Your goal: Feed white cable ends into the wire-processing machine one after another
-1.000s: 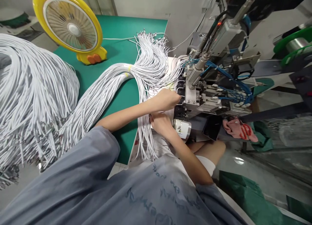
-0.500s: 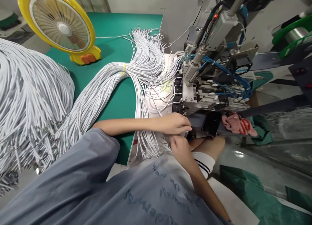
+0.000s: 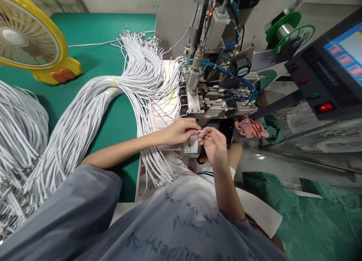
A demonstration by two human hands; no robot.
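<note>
My left hand and my right hand meet in front of a small bench machine. Both pinch a thin white cable end with a metal tip, held level between them just below the machine's front. A thick bundle of white cables runs across the green mat from the left. Its loose ends fan out beside my left forearm. A small white roll with a label lies under my hands.
A yellow desk fan stands at the back left. More white cables are heaped at the far left. A control panel with a screen and red lit switch is at the right. A green wire spool sits behind the machine.
My view has swung right. Both hands came back from the machine's front and lower edge and now hold a cable end between them, lifted slightly.
</note>
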